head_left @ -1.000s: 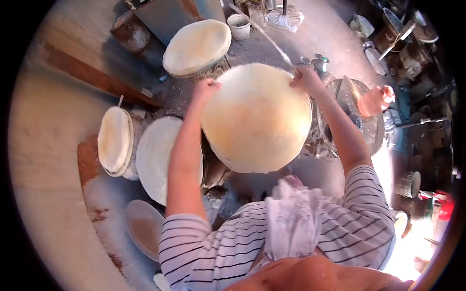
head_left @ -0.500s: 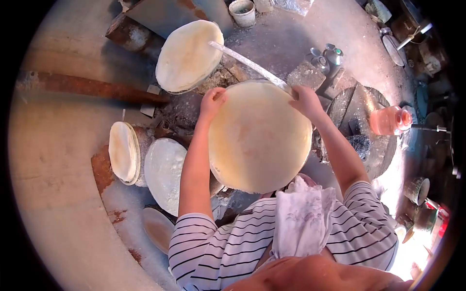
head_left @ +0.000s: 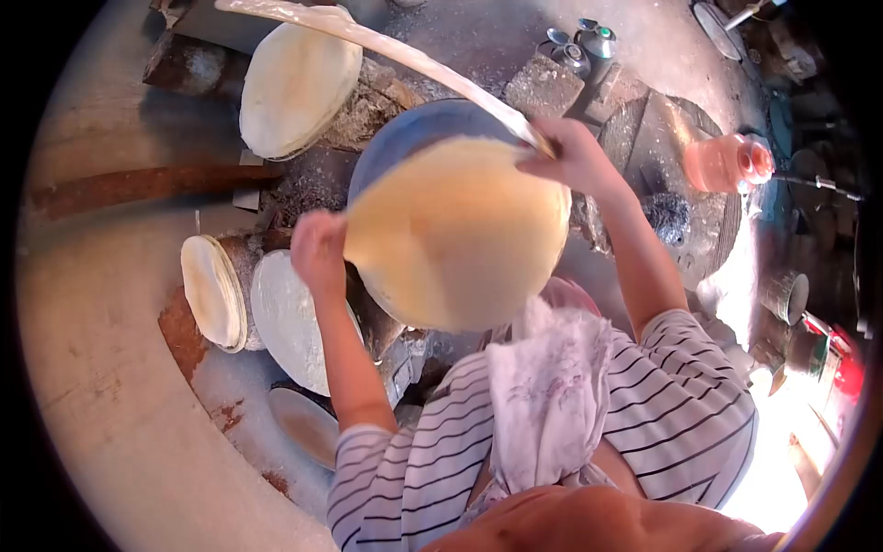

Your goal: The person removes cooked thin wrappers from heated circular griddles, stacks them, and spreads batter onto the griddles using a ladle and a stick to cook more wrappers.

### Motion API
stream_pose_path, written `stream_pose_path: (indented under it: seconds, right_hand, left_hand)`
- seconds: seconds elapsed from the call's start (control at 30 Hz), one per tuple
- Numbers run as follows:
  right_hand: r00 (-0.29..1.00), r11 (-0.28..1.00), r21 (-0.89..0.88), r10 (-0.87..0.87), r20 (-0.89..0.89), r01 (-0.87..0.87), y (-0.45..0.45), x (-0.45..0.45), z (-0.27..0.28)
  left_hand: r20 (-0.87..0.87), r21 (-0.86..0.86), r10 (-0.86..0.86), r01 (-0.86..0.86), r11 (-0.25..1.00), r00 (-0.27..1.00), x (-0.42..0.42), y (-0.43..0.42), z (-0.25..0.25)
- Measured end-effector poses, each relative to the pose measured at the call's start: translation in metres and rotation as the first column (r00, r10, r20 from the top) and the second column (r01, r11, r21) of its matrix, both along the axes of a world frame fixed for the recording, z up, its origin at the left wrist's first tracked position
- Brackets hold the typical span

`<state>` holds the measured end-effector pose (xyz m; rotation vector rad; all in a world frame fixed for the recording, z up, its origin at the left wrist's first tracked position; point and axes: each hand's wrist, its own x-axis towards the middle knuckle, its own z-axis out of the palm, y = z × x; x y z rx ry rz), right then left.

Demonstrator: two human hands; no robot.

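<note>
A large, thin, golden round flatbread [head_left: 460, 239] is partly lifted from a dark, bluish round griddle [head_left: 391, 133], whose back rim shows bare. My left hand [head_left: 319, 250] pinches the flatbread's left edge, pulling it to a point. At the upper right edge, my right hand [head_left: 578, 164] is closed around the end of a long whitish stick [head_left: 414, 57]. That hand also touches the flatbread there; whether its fingers grip the bread is hard to see. The stick slants up and left, past another pale round flatbread [head_left: 302, 87].
A stack of flatbreads [head_left: 213, 293] stands at left, beside a white-coated round surface [head_left: 292, 317]. A lid-like disc [head_left: 305, 425] lies below. On the right, a pink plastic jug [head_left: 728, 164] rests on a round wooden board [head_left: 713, 235]. Bricks [head_left: 543, 87] and metal flasks [head_left: 596, 41] are behind.
My left hand has moved left and down, drawing the flatbread's edge off the griddle and baring its back. The stick has swung up with my right hand. The view has shifted.
</note>
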<state>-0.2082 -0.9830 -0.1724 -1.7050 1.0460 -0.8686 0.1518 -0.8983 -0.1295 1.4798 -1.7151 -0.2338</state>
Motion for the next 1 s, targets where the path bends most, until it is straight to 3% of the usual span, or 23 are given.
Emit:
stream_pose_path:
  seconds: [0.07, 0.1, 0.17, 0.3, 0.37, 0.4, 0.43, 0.5, 0.53, 0.57, 0.6, 0.63, 0.67, 0.7, 0.8, 0.87, 0.93, 0.97, 1.0]
  right_hand:
    - [0.997, 0.999, 0.024, 0.04, 0.073, -0.042, 0.014, -0.009, 0.019]
    - [0.993, 0.992, 0.108, 0.061, 0.097, -0.071, 0.02, -0.014, 0.027]
    - [0.98, 0.987, 0.069, 0.132, 0.152, -0.144, 0.035, -0.028, 0.028]
    - [0.877, 0.947, 0.28, 0.007, 0.48, -0.161, 0.092, -0.039, 0.066]
    - [0.931, 0.983, 0.136, 0.067, 0.36, -0.124, 0.107, -0.036, 0.092]
    - [0.891, 0.975, 0.148, 0.082, 0.446, -0.164, 0.111, -0.023, 0.111]
    - [0.913, 0.991, 0.098, 0.047, 0.405, -0.095, 0.113, -0.007, 0.129]
    - [0.994, 0.998, 0.043, -0.052, 0.094, 0.048, 0.118, 0.017, 0.161]
    - [0.997, 0.996, -0.081, 0.046, 0.064, -0.041, 0.106, 0.034, 0.159]
    - [0.996, 0.996, -0.065, 0.052, -0.073, -0.057, 0.095, 0.05, 0.16]
    - [0.99, 0.998, 0.042, 0.058, -0.128, -0.053, 0.081, 0.07, 0.157]
    - [0.983, 0.995, 0.042, 0.091, -0.159, -0.085, 0.064, 0.092, 0.15]
    - [0.979, 0.995, 0.07, 0.084, -0.185, -0.072, 0.041, 0.114, 0.141]
    - [0.969, 0.984, -0.156, 0.05, -0.241, -0.09, 0.005, 0.133, 0.12]
    - [0.99, 0.967, -0.244, -0.096, -0.106, 0.068, -0.078, 0.19, 0.147]
    - [0.989, 0.949, -0.282, -0.145, 0.011, 0.142, -0.122, 0.209, 0.171]
    - [0.978, 0.953, -0.243, -0.149, 0.149, 0.183, -0.144, 0.223, 0.177]
    - [0.96, 0.98, -0.136, -0.103, 0.261, 0.142, -0.151, 0.23, 0.161]
    - [0.928, 0.995, -0.039, -0.069, 0.366, 0.09, -0.159, 0.236, 0.138]
  left_hand:
    - [0.289, -0.133, 0.043, -0.004, 0.991, 0.956, -0.02, 0.042, 0.027]
    - [0.272, -0.171, 0.015, 0.033, 0.985, 0.962, -0.031, 0.059, 0.038]
    - [0.224, -0.219, -0.055, 0.105, 0.97, 0.973, -0.048, 0.091, 0.059]
    - [0.156, -0.21, -0.082, 0.114, 0.971, 0.984, -0.049, 0.135, 0.105]
    - [0.107, -0.189, -0.053, 0.072, 0.979, 0.993, -0.038, 0.145, 0.131]
    - [0.086, -0.17, -0.022, 0.036, 0.985, 0.996, -0.031, 0.147, 0.146]
    - [0.066, -0.152, 0.002, 0.008, 0.988, 0.998, -0.022, 0.147, 0.153]
    - [0.161, -0.19, -0.012, 0.043, 0.981, 0.987, 0.016, 0.13, 0.159]
    - [0.035, -0.047, -0.006, 0.008, 0.999, 0.999, 0.033, 0.12, 0.156]
    - [-0.099, 0.091, 0.015, -0.006, 0.996, 0.995, 0.052, 0.104, 0.151]
    - [-0.195, 0.228, 0.076, -0.03, 0.973, 0.978, 0.069, 0.09, 0.141]
    - [-0.279, 0.361, 0.143, -0.034, 0.932, 0.95, 0.086, 0.074, 0.13]
    - [-0.245, 0.337, 0.137, -0.048, 0.94, 0.96, 0.105, 0.052, 0.118]
    - [-0.205, 0.301, 0.125, -0.059, 0.952, 0.971, 0.123, 0.029, 0.117]
    - [-0.16, 0.009, 0.062, -0.061, 0.998, 0.985, 0.161, -0.045, 0.16]
    - [0.16, -0.368, 0.036, 0.026, 0.93, 0.987, 0.172, -0.078, 0.196]
    - [0.322, -0.524, 0.078, 0.109, 0.844, 0.944, 0.18, -0.099, 0.193]
    - [0.371, -0.555, 0.097, 0.137, 0.821, 0.923, 0.182, -0.108, 0.174]
    - [0.525, -0.582, 0.235, 0.144, 0.8, 0.818, 0.193, -0.121, 0.144]
